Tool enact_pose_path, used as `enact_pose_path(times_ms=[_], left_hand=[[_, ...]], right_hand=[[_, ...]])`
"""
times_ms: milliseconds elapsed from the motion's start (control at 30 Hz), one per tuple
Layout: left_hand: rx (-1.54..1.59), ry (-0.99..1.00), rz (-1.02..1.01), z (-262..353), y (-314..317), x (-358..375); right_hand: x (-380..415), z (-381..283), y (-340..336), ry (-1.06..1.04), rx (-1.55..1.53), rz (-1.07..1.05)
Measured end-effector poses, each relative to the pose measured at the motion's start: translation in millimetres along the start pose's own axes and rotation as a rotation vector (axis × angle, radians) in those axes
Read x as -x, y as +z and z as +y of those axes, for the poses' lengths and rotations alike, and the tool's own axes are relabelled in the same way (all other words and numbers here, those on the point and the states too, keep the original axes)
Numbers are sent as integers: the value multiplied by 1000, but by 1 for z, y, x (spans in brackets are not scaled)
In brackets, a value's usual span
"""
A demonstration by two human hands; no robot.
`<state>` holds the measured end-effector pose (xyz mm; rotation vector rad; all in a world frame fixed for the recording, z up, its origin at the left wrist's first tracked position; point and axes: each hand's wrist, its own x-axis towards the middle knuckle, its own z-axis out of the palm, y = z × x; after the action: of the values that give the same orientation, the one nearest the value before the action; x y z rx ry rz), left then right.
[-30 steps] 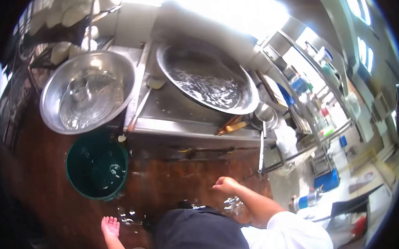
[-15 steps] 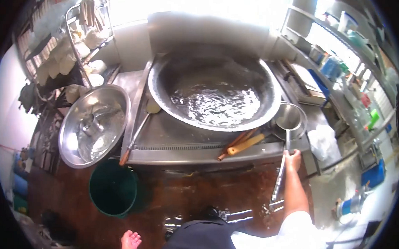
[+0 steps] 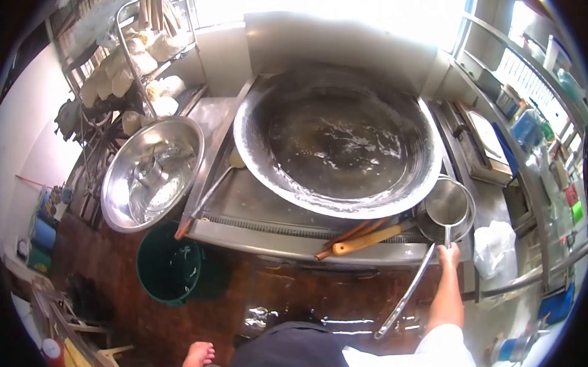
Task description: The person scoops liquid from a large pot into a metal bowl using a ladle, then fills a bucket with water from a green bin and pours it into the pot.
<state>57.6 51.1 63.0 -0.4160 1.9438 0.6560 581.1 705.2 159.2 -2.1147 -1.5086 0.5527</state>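
My right hand is closed round the handle of a deep metal dipper. The dipper's cup rests in a round metal basin at the stove's right front corner. Beside that hand, a long metal handle slants down to the left over the floor. At the lower left, my left hand hangs with its fingers curled in and nothing visible in them. A huge wok sits on the stove behind, with rippling liquid in its bottom.
Wooden-handled tools lie along the steel stove's front edge. A long-handled spatula rests left of the wok. Farther left are a tilted steel bowl and a green bucket. A white plastic bag sits right. The floor looks wet.
The view has shifted, so the stove appears farther right and lower. My left hand's fingers have curled in. The wok's liquid shows less glare. My right hand still grips the dipper.
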Motion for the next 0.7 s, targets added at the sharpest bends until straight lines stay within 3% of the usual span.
enact_pose_path(times_ms=[33,133,233,267,300,367,433,500,567,600,700], left_hand=[[33,28,33,14,2,10],[24,120,45,37,-1,19],[2,149,60,47,-3,22],[19,145,67,46,-4,19],[-3,153,31,43,-5,14],[6,154,14,34,-12,7],[-59,142,-10,27,-17,0],[-47,134,-14,15,-26,-17],[-34,107,-33,-5,-43,-32],[-34,108,-41,-11,-52,-39],[56,107,-68,-46,-84,-74]], right_hand=[[2,-6,-8,-1,6,-3],[8,-3,-15,-110,89,318],[31,-29,-31,-117,80,484],[13,-8,-25,-196,130,532],[47,-45,-40,-242,15,496],[54,-56,-35,-464,-77,649],[82,-96,-41,-448,-324,464],[85,-123,-31,-541,-354,431],[148,-196,-43,-324,-768,-280],[171,-218,-30,-464,-783,-285],[251,-271,0,-465,-803,-493]])
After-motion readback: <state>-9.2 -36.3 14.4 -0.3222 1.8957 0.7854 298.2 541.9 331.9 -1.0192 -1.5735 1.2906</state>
